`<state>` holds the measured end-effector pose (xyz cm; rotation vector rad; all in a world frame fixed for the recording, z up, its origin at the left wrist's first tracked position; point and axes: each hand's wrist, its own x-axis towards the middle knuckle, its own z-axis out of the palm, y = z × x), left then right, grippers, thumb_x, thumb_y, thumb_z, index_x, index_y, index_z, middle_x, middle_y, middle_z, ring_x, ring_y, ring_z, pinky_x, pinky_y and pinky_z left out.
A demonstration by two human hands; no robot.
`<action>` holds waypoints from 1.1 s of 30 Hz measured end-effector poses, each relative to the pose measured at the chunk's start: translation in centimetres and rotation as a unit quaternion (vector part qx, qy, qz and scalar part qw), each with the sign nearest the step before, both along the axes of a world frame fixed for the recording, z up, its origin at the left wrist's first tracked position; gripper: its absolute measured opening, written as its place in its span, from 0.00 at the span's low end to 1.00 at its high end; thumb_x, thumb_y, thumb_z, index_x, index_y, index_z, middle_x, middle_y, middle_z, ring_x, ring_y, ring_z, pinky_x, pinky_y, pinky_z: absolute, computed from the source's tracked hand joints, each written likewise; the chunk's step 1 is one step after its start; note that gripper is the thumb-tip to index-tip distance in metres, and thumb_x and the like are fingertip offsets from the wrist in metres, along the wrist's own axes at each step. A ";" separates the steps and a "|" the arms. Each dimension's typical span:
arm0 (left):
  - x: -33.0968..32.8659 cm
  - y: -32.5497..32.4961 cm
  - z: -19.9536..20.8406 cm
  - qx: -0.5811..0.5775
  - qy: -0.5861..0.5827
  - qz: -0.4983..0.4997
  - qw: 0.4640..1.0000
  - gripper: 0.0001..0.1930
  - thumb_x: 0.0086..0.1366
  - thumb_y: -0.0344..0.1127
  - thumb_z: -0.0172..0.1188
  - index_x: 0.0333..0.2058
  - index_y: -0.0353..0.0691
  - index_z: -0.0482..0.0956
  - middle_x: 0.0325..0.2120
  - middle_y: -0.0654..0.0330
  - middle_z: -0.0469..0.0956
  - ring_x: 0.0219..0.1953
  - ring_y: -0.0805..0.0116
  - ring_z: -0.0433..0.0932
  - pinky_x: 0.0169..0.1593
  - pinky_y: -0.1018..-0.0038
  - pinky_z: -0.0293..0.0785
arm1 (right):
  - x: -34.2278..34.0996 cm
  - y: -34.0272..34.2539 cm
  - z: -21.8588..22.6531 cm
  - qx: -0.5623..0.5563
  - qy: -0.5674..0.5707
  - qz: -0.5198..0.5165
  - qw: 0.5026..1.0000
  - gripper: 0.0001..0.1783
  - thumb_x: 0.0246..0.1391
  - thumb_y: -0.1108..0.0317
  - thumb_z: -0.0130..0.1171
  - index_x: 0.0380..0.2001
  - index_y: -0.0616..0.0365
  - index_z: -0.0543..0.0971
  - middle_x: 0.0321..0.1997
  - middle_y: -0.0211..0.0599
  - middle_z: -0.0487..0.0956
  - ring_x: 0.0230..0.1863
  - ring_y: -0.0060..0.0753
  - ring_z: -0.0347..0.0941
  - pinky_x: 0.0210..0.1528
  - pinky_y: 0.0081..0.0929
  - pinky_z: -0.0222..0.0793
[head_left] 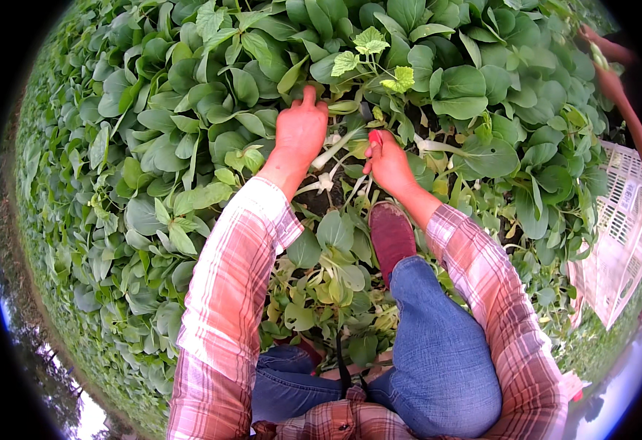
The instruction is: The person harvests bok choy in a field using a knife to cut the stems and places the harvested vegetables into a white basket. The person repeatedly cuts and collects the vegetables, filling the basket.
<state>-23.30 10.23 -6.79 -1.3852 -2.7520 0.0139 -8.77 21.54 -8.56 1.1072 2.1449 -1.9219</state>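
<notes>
I look down on a dense bed of leafy green plants with pale white stalks (189, 110). My left hand (300, 126) reaches into the leaves and presses on a plant, its fingers buried among the foliage. My right hand (387, 163) is closed around a small tool with a red handle (374, 136), held at the base of a white-stalked plant (333, 150). Whether the left hand grips a stalk is hidden by leaves. Cut or loose plants (332, 275) lie between my knees.
My red shoe (391, 233) stands among the leaves by my right knee in blue jeans. A white slatted crate (621, 227) sits at the right. Another person's arm (625, 103) reaches into the bed at the upper right.
</notes>
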 end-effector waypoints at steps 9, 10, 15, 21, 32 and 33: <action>-0.6 -0.5 -0.7 0.011 -0.045 0.035 0.998 0.05 0.51 0.30 0.56 0.28 0.39 0.78 0.39 0.55 0.69 0.33 0.60 0.78 0.31 0.67 0.77 | 0.2 -0.1 -1.1 -0.008 -0.064 -0.001 0.998 0.15 0.64 0.68 0.38 0.50 0.66 0.63 0.30 0.37 0.72 0.17 0.26 0.70 0.26 0.26 0.68; -0.7 -0.5 -0.6 0.004 -0.062 0.042 0.997 0.06 0.53 0.31 0.56 0.30 0.40 0.78 0.39 0.55 0.69 0.34 0.59 0.78 0.33 0.65 0.76 | 0.1 -0.1 -1.1 -0.009 -0.056 0.005 0.998 0.15 0.64 0.68 0.38 0.50 0.65 0.63 0.30 0.37 0.72 0.17 0.26 0.70 0.25 0.26 0.68; -0.7 -0.4 -0.3 0.003 -0.100 0.061 0.993 0.07 0.55 0.33 0.57 0.32 0.42 0.79 0.39 0.56 0.68 0.34 0.57 0.77 0.34 0.63 0.76 | -0.9 -0.1 -1.6 -0.024 -0.031 0.007 0.999 0.15 0.64 0.67 0.38 0.50 0.65 0.64 0.29 0.36 0.72 0.17 0.25 0.69 0.25 0.26 0.67; -0.9 -0.7 -0.3 0.000 -0.115 0.069 0.991 0.07 0.54 0.33 0.58 0.33 0.42 0.79 0.39 0.56 0.68 0.35 0.56 0.77 0.35 0.61 0.75 | -1.4 -0.3 -4.5 0.054 -0.048 0.057 0.996 0.14 0.63 0.67 0.40 0.48 0.64 0.65 0.29 0.35 0.73 0.17 0.27 0.69 0.23 0.27 0.67; 0.5 -2.6 0.9 0.092 -0.085 0.042 0.991 0.07 0.52 0.30 0.58 0.33 0.41 0.79 0.38 0.56 0.68 0.38 0.59 0.74 0.40 0.65 0.69 | -1.2 0.7 -4.2 -0.132 -0.020 -0.001 0.991 0.16 0.62 0.62 0.45 0.46 0.62 0.67 0.34 0.38 0.74 0.27 0.30 0.71 0.26 0.26 0.67; 1.0 -3.1 1.9 0.103 -0.081 0.043 0.990 0.08 0.53 0.30 0.59 0.34 0.42 0.79 0.38 0.57 0.68 0.38 0.59 0.73 0.40 0.66 0.68 | -0.6 0.4 -3.1 -0.218 0.005 -0.062 0.974 0.17 0.61 0.60 0.46 0.46 0.62 0.67 0.37 0.39 0.75 0.31 0.32 0.73 0.28 0.27 0.68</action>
